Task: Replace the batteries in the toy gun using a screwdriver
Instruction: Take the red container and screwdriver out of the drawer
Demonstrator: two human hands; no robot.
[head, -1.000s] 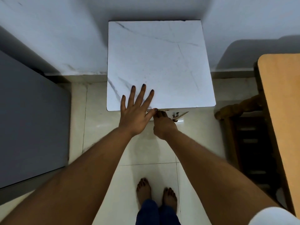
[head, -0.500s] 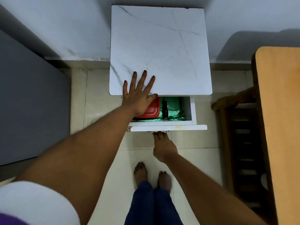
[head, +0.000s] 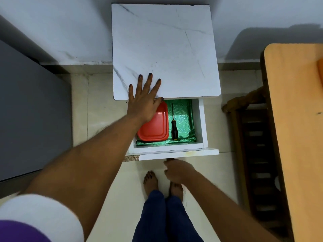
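From the head camera, looking down, a small white cabinet [head: 164, 49] stands against the wall with its drawer [head: 201, 123] pulled out. The left hand [head: 143, 102] lies flat on the marble-look surface on top, fingers straight and spread, holding nothing. The right hand [head: 176, 170] is low at the drawer's front edge with fingers curled; whether it grips a handle there I cannot tell, because the front hides it.

Inside the drawer a screwdriver [head: 173, 126] with a black handle lies on a green crinkly liner [head: 183, 119], just beside a red plastic box [head: 153, 126]. No toy gun or batteries can be seen.

This looks like the very start of the job: getting the tool. Next, I think, a hand should reach into the drawer and pick the screwdriver up by its handle, without bumping the red box
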